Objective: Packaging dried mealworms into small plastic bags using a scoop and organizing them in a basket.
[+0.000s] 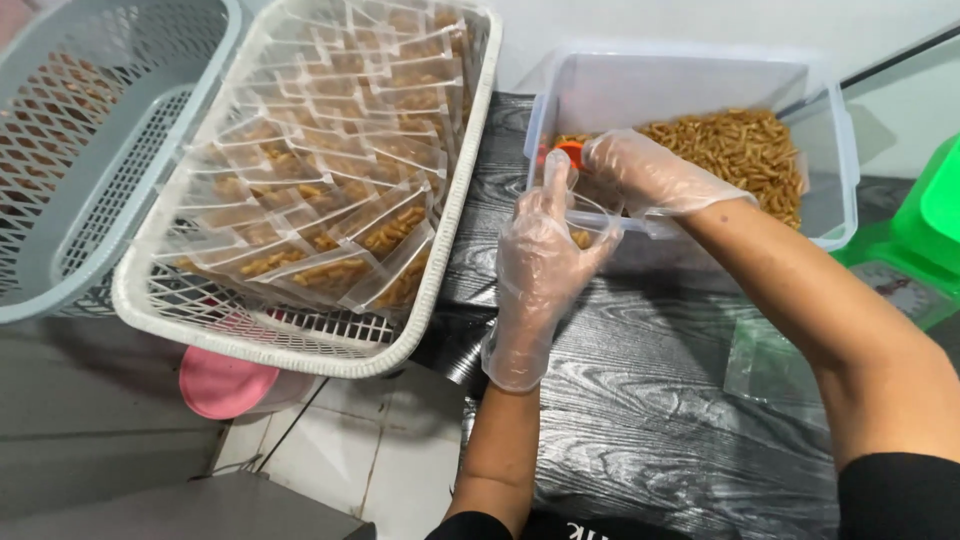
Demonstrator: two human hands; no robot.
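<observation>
Both my hands wear thin clear plastic gloves. My left hand [540,265] holds a small clear plastic pouch [590,222] open at the rim of a clear plastic tub [835,150]. My right hand [650,175] is inside the tub, closed on an orange scoop [568,152] whose handle shows just above the pouch. The tub holds a heap of golden-brown fried snack sticks [740,150]. A few sticks lie inside the pouch.
A white mesh basket [440,260] at left holds several rows of filled clear pouches. A grey basket [90,170] stands beside it. A pink round lid [225,385] lies below. A green scale [925,240] and loose clear bags [770,360] sit on the black wood-grain table [640,420].
</observation>
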